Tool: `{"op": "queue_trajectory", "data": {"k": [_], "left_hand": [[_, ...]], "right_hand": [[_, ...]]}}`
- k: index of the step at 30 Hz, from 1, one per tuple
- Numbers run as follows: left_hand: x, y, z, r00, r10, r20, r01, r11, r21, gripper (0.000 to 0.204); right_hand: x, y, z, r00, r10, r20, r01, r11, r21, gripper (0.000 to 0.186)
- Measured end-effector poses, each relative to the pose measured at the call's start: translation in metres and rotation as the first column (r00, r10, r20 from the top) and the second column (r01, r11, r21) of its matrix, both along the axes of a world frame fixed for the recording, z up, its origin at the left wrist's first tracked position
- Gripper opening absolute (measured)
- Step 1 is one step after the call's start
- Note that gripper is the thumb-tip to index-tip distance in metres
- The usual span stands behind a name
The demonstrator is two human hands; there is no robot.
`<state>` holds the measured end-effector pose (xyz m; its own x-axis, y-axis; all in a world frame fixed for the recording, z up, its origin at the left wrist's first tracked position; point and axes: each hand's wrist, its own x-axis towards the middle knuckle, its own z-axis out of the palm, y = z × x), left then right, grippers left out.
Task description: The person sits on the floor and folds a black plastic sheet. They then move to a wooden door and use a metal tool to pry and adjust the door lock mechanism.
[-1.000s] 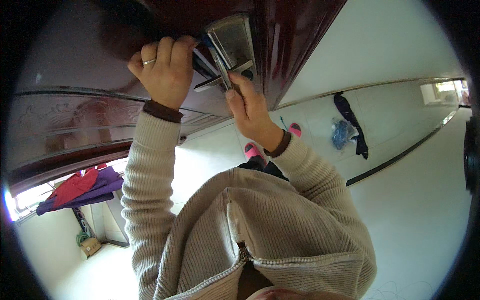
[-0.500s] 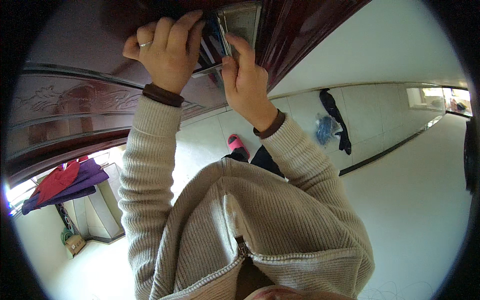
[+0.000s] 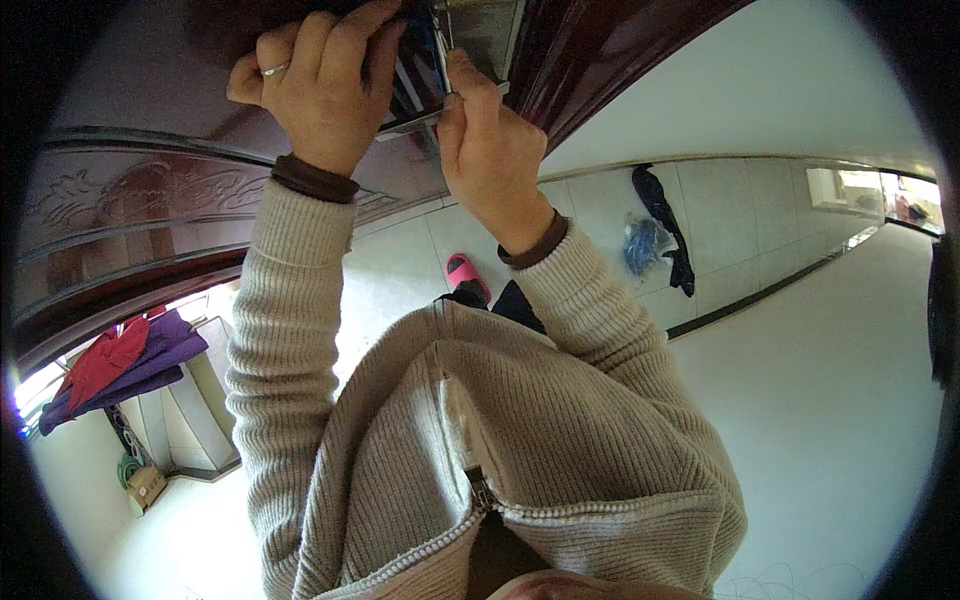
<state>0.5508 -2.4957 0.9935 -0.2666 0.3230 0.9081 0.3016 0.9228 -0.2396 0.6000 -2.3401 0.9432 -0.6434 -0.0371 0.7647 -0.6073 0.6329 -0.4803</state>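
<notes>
A rectangular opening with a metal frame [image 3: 410, 126] is set in a dark red, glossy door [image 3: 170, 110] with carved patterns. Thin metal strips and dark slots show inside it. My right hand [image 3: 495, 160] reaches up to it, thumb and forefinger closed on a thin metal strip [image 3: 445, 45]. To the left of the opening is my left hand [image 3: 330, 90], with a ring on one finger. Its fingers are bent and together near the opening's left edge; what they hold, if anything, is hidden.
Below, a pink slipper [image 3: 466, 272] is on my foot on the tiled floor. A clear bluish plastic bag [image 3: 648, 245] and a long black thing [image 3: 662, 220] lie farther right. At left, red and purple cloths [image 3: 130, 365] hang above a small cardboard box [image 3: 147, 486].
Both hands and the opening sit slightly higher in the picture. My right forefinger, raised and extended before, is now bent in toward the thumb on the metal strip.
</notes>
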Motion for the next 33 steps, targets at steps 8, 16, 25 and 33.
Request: {"op": "queue_trajectory", "data": {"k": [8, 16, 25, 33], "left_hand": [[-0.003, -0.001, 0.003, 0.998, -0.057, -0.006, 0.057, 0.998, 0.011, 0.021], [0.001, -0.002, 0.003, 0.999, -0.009, 0.035, 0.009, 1.000, -0.012, 0.019], [0.002, 0.005, 0.003, 0.999, -0.005, 0.045, 0.005, 1.000, 0.011, 0.017], [0.000, 0.006, 0.003, 0.998, 0.018, 0.057, -0.019, 1.000, 0.015, 0.018]], "right_hand": [[0.002, 0.000, 0.006, 0.998, -0.014, 0.059, 0.011, 0.998, 0.056, 0.047], [0.008, 0.002, -0.028, 0.999, 0.021, 0.048, -0.023, 0.999, 0.037, 0.043], [-0.001, 0.007, -0.016, 0.993, 0.104, -0.064, -0.111, 0.986, -0.120, 0.041], [-0.010, 0.001, -0.007, 0.998, 0.052, -0.038, -0.055, 0.993, -0.102, 0.041]]}}
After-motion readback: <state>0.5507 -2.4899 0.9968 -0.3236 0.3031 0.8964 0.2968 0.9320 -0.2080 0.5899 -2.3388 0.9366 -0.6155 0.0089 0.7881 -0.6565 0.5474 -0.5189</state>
